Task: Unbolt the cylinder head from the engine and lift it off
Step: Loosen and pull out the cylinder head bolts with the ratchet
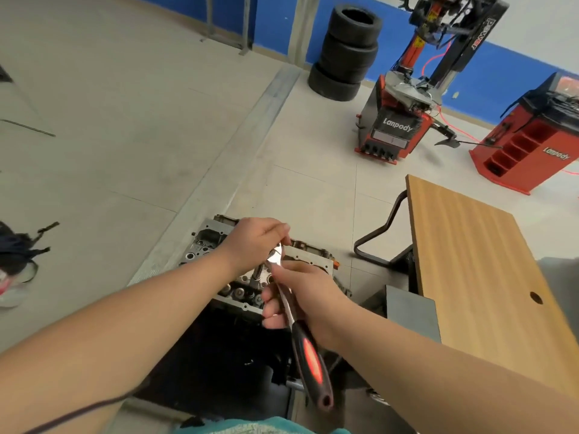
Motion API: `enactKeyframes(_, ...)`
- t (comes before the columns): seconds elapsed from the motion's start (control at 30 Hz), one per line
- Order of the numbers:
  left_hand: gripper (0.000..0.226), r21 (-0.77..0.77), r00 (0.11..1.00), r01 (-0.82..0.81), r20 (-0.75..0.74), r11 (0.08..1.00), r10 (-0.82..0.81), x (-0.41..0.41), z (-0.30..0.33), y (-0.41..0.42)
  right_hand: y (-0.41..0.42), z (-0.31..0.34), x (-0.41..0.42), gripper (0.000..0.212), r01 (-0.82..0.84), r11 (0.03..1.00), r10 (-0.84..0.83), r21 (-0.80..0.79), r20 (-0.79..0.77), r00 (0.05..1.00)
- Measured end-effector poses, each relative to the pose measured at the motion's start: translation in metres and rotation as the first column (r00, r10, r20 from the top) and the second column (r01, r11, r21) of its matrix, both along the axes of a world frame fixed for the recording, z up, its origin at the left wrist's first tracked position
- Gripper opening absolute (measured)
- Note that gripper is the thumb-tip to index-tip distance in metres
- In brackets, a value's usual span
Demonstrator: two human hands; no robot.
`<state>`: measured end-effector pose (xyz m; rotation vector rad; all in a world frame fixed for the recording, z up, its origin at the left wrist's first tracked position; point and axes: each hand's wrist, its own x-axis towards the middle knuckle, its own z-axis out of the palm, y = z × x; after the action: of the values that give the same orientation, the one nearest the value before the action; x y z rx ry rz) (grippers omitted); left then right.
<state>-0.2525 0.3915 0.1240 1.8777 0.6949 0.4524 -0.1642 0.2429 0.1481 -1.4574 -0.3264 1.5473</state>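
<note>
The grey metal cylinder head (206, 242) sits on top of the engine at the lower middle, with bolt holes and valve parts showing. A ratchet wrench (308, 352) with a chrome shank and a black and red handle stands over it, its socket (258, 275) down on the head. My left hand (253, 245) pinches the ratchet's chrome head from above. My right hand (300, 296) grips the chrome shank just below the head, and the black and red handle sticks out free toward me.
A wooden table (476, 277) stands close on the right, with a dark box (407, 308) beside it. Farther off stand stacked tyres (344, 54), a red tyre changer (398, 120) and a red wheel balancer (532, 145). A dark bundle (15, 255) lies on the floor at left.
</note>
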Motion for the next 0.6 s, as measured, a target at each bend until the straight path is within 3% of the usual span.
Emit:
enactKeyframes(0.07, 0.036, 0.016, 0.999, -0.033, -0.031, 0.999, 0.034, 0.001, 0.002, -0.004, -0.012, 0.002, 0.003, 0.039, -0.054, 0.998, 0.049, -0.045, -0.106, 0.993)
enactKeyframes(0.17, 0.037, 0.017, 0.995, -0.073, -0.067, 0.997, 0.074, 0.001, 0.002, -0.014, -0.013, 0.010, 0.011, 0.042, -0.212, 0.965, 0.225, -0.154, 0.071, 0.972)
enactKeyframes(0.27, 0.040, -0.039, 0.986, -0.169, -0.015, 0.985, 0.169, 0.001, 0.001, -0.028, -0.006, 0.015, 0.007, 0.037, -0.277, 0.940, 0.319, -0.199, 0.229, 0.920)
enactKeyframes(0.4, 0.042, -0.094, 0.952, -0.298, 0.045, 0.950, 0.303, -0.001, -0.002, -0.039, -0.003, 0.013, 0.002, 0.036, -0.327, 0.920, 0.374, -0.215, 0.242, 0.895)
enactKeyframes(0.6, 0.042, -0.073, 0.927, -0.369, 0.043, 0.926, 0.373, 0.002, 0.001, -0.047, -0.001, 0.013, 0.007, 0.038, -0.374, 0.902, 0.422, -0.217, 0.253, 0.871)
